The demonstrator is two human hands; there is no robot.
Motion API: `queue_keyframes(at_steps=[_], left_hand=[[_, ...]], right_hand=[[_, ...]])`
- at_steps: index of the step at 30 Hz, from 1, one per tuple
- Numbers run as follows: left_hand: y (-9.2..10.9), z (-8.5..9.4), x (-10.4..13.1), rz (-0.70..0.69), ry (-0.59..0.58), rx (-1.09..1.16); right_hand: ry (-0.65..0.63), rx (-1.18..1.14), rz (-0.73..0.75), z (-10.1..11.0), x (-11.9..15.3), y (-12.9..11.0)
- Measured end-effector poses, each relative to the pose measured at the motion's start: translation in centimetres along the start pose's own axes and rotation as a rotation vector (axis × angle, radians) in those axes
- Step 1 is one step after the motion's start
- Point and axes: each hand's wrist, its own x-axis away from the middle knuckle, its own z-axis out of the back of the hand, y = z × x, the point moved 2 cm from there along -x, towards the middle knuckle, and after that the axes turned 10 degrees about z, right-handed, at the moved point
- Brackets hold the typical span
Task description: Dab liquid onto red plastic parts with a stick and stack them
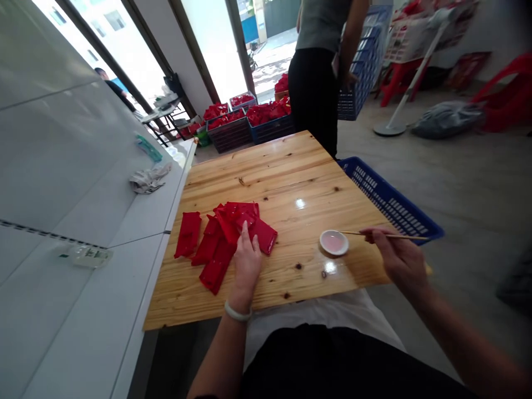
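Observation:
On the wooden table [286,172] lies a loose heap of flat red packets [220,238], overlapping at different angles. My left hand [248,260] rests at the heap's near right side, its fingers stretched out over the packets and not closed round any. Between the fingers and thumb of my right hand [401,257] is a thin wooden stick [353,233], held nearly level. Its far end reaches the rim of a small white dish [333,244] with pinkish contents. Whether the tip touches the contents, I cannot tell.
A blue plastic basket [386,199] stands against the table's right side. White panels [124,260] run along the left, with a crumpled cloth [149,178] and a clear bottle [89,256]. Beyond the table, a person [318,72] stands near crates of red items [230,133].

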Motion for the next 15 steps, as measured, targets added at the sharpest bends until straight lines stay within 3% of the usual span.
queue_keyframes(at_steps=[6, 9, 13, 15], left_hand=[[0.0, -1.2, -1.8, 0.046, 0.033, 0.191], [-0.5, -1.6, -2.1, 0.136, 0.039, 0.353], [-2.4, -2.1, -2.1, 0.305, -0.036, 0.818], [-4.0, -2.5, -2.2, 0.455, -0.097, 1.064]], right_hand=[[-0.102, 0.035, -0.040, -0.9, 0.3, 0.3], [-0.093, 0.062, 0.003, -1.1, 0.4, 0.2], [0.013, 0.068, 0.145, -1.1, 0.1, -0.2], [0.065, 0.067, 0.223, -1.2, -0.1, 0.0]])
